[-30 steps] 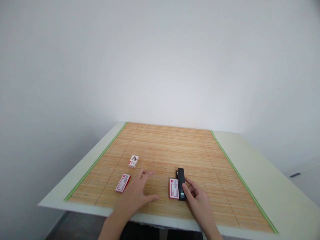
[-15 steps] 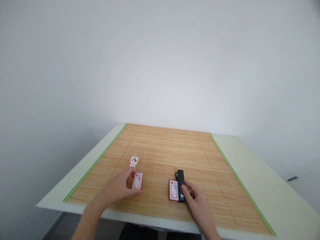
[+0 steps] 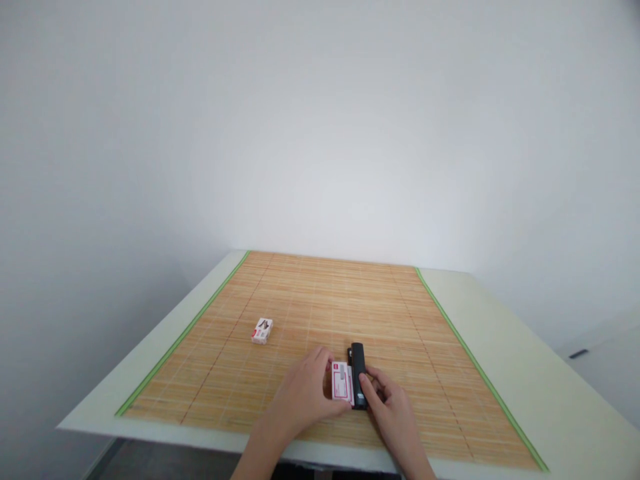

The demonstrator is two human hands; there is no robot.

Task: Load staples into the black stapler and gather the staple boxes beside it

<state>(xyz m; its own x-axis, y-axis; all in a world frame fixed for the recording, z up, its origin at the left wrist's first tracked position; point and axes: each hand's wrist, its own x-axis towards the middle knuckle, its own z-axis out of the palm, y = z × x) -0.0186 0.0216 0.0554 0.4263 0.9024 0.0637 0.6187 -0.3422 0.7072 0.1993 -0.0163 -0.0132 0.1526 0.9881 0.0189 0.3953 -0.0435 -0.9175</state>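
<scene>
My left hand [image 3: 311, 387] grips a small red-and-white box [image 3: 341, 383] between thumb and fingers. That box lies over or against a second, similar red-and-white box, of which only a strip shows, so I cannot tell whether it is on top or beside it. Directly to the right of the boxes lies a black stapler [image 3: 359, 377], lengthwise away from me. My right hand [image 3: 390, 403] holds the stapler's right side, thumb on top and fingers curled along its edge. A smaller white box [image 3: 262, 331] with a staple picture and red print rests farther left, away from both hands.
A bamboo mat [image 3: 320, 300] with green edging covers most of the white table [image 3: 505, 333]. The near table edge runs just below my hands. A white wall [image 3: 320, 133] rises behind, and a small dark object [image 3: 579, 354] shows at the far right.
My left hand has carried its red-and-white box rightward to the other one beside the stapler. The right hand keeps its hold on the stapler. The view has shifted slightly.
</scene>
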